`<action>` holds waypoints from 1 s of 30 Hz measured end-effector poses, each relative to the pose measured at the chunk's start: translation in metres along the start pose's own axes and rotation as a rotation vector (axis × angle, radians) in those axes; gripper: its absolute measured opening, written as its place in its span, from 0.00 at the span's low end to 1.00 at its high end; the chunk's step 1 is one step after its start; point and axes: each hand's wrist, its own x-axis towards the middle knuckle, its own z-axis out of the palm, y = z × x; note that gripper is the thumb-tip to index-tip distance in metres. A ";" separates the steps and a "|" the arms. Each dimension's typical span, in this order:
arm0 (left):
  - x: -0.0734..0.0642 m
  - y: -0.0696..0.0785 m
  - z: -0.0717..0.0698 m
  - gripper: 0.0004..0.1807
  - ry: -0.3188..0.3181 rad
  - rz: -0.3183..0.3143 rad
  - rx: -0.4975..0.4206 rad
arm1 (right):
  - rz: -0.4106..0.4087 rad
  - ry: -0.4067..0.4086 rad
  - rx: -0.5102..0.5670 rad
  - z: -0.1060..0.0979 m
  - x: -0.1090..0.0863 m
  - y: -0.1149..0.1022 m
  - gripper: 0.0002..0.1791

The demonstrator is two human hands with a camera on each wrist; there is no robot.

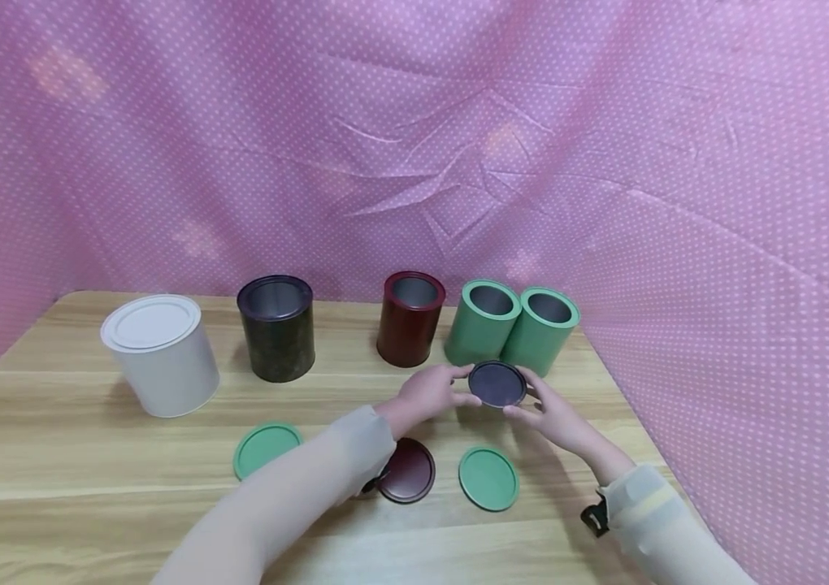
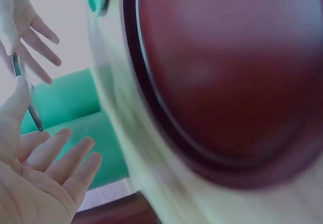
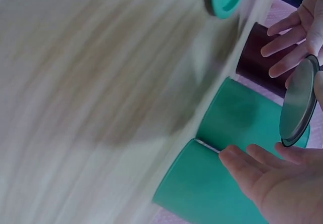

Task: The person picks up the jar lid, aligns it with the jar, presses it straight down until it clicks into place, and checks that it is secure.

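A round black lid (image 1: pixel 498 384) is held up off the table between both hands. My left hand (image 1: pixel 429 396) grips its left edge with thumb and index finger; my right hand (image 1: pixel 562 418) does the same at the right edge. In the right wrist view the lid (image 3: pixel 299 103) stands tilted, and the other fingers of both hands are spread away from it. Just beyond the lid are two lidless green cans (image 1: pixel 479 337). Below the left forearm lies a dark red lid (image 1: pixel 409 471), partly covered by the sleeve, and a green lid (image 1: pixel 488 478) lies to its right.
A dark red can (image 1: pixel 405 333) and a black can (image 1: pixel 279 337), both without lids, stand along the back. At the left is a larger white can (image 1: pixel 169 370) with its lid on. Another green lid (image 1: pixel 266 447) lies at front left. Pink dotted cloth (image 1: pixel 414 146) hangs behind and at the sides.
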 end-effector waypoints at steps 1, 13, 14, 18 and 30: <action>-0.002 0.000 -0.003 0.38 0.010 0.002 -0.006 | -0.003 0.002 0.009 0.000 0.000 -0.002 0.38; -0.016 -0.010 -0.034 0.38 0.078 0.020 -0.107 | -0.077 0.050 0.049 0.007 0.012 -0.030 0.38; -0.017 -0.011 -0.037 0.38 0.079 0.015 -0.117 | -0.082 0.050 0.057 0.008 0.014 -0.033 0.39; -0.020 -0.019 -0.044 0.37 0.094 0.010 -0.175 | -0.084 0.051 0.089 0.012 0.022 -0.042 0.39; -0.033 -0.040 -0.068 0.36 0.171 0.015 -0.389 | -0.124 0.037 0.147 0.027 0.045 -0.067 0.38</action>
